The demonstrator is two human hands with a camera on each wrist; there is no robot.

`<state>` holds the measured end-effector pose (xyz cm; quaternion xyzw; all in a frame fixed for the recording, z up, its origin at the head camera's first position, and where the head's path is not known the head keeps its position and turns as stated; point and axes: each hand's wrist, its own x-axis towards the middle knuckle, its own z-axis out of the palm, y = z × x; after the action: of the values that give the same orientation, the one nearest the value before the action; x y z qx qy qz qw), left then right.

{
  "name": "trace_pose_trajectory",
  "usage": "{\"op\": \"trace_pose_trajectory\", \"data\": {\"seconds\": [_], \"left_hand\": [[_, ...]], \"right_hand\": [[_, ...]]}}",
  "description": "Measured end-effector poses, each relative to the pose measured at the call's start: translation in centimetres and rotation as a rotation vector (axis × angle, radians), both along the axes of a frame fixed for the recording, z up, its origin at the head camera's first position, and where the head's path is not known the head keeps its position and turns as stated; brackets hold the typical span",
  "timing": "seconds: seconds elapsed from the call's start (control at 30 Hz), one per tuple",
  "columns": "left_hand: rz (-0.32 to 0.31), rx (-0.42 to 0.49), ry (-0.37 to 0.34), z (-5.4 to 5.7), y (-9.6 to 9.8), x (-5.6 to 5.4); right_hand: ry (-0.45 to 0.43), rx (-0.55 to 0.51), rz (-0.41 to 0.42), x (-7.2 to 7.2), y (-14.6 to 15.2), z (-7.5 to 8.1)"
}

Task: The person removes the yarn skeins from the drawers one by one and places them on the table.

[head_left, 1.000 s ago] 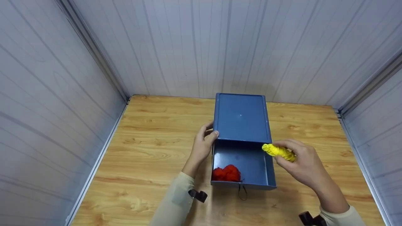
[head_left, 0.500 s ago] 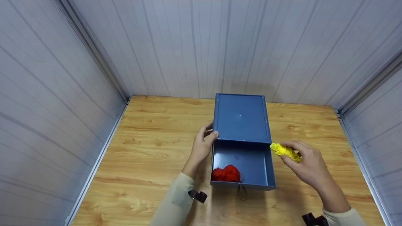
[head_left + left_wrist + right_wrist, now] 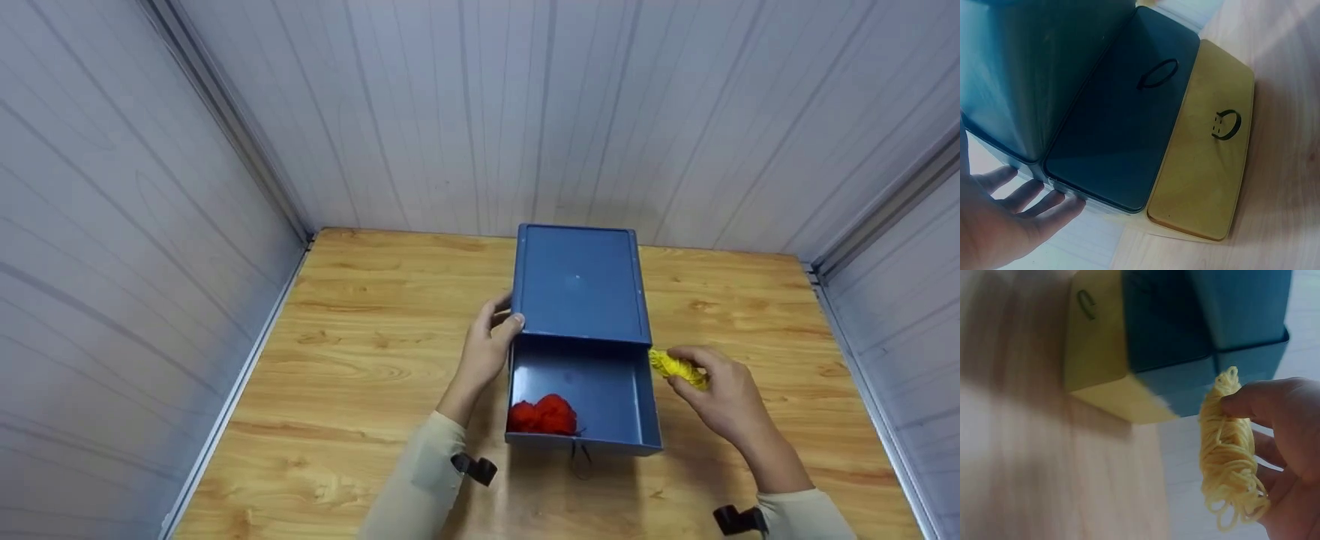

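The yellow yarn [image 3: 679, 369] has moved right, off the drawer [image 3: 615, 409]. At lower right, the right hand [image 3: 726, 394] pinches it, long way slanting up-left toward the blue box [image 3: 581, 281]. The left hand [image 3: 486, 349] touches the box's side.

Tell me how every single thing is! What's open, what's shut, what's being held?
top drawer: pulled open
middle drawer: shut
yellow drawer: shut
red yarn: bunched up, lying in the top drawer's front corner
yellow yarn: wound into a bundle, held outside the drawers
right fingers: holding the yellow yarn
left fingers: touching the side of the box
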<state>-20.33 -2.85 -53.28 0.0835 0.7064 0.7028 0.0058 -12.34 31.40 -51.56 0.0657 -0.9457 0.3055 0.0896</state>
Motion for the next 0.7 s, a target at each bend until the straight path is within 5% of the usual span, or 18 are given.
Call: {"op": "trace_pose_trajectory", "data": {"seconds": [0.7], "left_hand": [[-0.011,0.009,-0.054,0.7,-0.4,-0.6]], "right_hand": [[-0.168,-0.019,-0.049,-2.3,0.8,-6.4]]}}
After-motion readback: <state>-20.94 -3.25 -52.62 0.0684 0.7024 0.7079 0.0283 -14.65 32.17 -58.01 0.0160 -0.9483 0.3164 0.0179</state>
